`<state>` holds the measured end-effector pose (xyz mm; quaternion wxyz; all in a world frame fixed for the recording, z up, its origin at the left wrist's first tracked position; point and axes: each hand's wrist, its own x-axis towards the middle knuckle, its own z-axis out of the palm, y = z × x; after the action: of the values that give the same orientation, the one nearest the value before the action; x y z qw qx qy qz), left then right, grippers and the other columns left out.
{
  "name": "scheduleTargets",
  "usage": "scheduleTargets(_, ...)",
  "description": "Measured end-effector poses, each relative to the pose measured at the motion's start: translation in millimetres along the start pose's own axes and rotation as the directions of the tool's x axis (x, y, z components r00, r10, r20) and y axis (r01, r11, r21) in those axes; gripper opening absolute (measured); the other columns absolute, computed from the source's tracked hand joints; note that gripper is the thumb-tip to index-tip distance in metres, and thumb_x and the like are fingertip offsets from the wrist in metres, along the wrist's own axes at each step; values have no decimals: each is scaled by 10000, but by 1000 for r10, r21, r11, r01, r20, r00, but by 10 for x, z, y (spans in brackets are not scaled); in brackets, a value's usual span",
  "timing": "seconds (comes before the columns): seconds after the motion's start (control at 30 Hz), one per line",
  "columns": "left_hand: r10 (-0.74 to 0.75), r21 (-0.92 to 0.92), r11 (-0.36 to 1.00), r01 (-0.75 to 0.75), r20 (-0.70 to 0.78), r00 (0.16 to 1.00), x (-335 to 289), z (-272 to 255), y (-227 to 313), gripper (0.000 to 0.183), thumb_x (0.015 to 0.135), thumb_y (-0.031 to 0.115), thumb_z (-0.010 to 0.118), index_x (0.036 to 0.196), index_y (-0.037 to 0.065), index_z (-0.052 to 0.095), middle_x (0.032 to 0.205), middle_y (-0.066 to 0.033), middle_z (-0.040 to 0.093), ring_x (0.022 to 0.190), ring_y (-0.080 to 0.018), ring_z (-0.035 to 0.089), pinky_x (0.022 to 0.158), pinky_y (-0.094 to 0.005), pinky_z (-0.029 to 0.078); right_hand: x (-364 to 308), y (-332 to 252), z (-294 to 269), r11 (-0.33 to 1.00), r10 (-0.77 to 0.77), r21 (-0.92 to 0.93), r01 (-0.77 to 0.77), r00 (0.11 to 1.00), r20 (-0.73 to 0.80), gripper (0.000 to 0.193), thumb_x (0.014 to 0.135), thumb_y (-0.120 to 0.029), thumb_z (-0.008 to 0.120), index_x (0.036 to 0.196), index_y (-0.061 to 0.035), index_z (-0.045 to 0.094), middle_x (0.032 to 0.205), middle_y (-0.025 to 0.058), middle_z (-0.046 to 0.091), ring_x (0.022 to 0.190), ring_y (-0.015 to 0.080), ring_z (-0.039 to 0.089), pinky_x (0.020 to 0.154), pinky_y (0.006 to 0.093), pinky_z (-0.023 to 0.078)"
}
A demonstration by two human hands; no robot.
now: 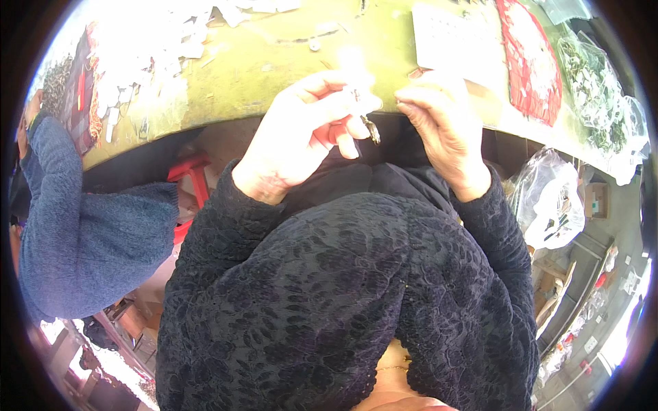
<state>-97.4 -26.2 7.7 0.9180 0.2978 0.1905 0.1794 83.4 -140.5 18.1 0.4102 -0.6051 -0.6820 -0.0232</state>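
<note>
My left hand (301, 133) is raised at the front edge of the yellow-green table (240, 82), thumb and fingers closed on a small shiny dark-and-gold piece (371, 130). The piece hangs below my fingertips, and glare washes out its upper part, so its kind is unclear. To the right of it, apart from the piece, my right hand (442, 123) has thumb and forefinger pinched together. Whatever those fingertips hold, if anything, is too small to name.
White paper scraps (144, 48) cover the table's left side. A white sheet (452, 41), a red mesh bag (528, 61) and clear plastic bags of green material (596, 89) lie to the right. A person in a blue sweater (103, 226) is at my left, near a red stool (195, 178).
</note>
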Motion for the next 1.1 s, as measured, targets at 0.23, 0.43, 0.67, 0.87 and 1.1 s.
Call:
scheduleTargets(0.23, -54, -5, 998, 55, 119, 991, 65, 43, -64, 267, 936, 74, 574, 1168, -55, 546, 990, -171, 654, 745, -204, 683, 579, -281, 588, 75, -157, -46, 994, 60, 96, -58, 998, -17, 199, 768, 19, 735, 944, -29, 655, 934, 96, 654, 852, 207, 625, 739, 300, 499)
scheduleTargets(0.43, -104, -30, 994, 108, 108, 989, 63, 84, -150, 253, 938, 89, 580, 1139, -62, 554, 894, -129, 653, 693, -191, 673, 565, -279, 580, 42, -116, -59, 972, 59, 228, -58, 998, 3, 164, 767, -105, 744, 899, -42, 670, 793, 85, 616, 742, 233, 609, 683, 330, 477)
scheduleTargets(0.67, -120, -114, 985, 128, 76, 990, 55, 158, -199, 201, 934, 91, 588, 1076, -51, 579, 850, -115, 645, 646, -176, 656, 550, -296, 564, -6, -155, -155, 818, 324, 411, -403, 912, 251, 99, 849, -15, 674, 898, -17, 588, 878, 30, 605, 783, 106, 587, 734, 259, 504)
scheduleTargets(0.87, -85, 48, 996, 75, 252, 964, 25, 172, -149, 179, 877, 17, 638, 1039, -49, 600, 916, -152, 663, 623, -218, 655, 570, -308, 564, -4, -183, -264, 424, 426, 617, -663, 748, 510, 361, 850, -79, 711, 1136, -15, 500, 928, 39, 617, 825, 119, 617, 753, 263, 508)
scheduleTargets(1.1, -284, 105, 957, 269, 173, 943, 78, 201, -139, 226, 893, 95, 648, 1063, -37, 581, 893, -165, 671, 576, -197, 653, 543, -281, 559, 44, -235, -496, 573, 357, 533, -623, 775, 522, 207, 888, -61, 652, 1077, -7, 588, 901, 53, 641, 813, 107, 620, 747, 262, 513)
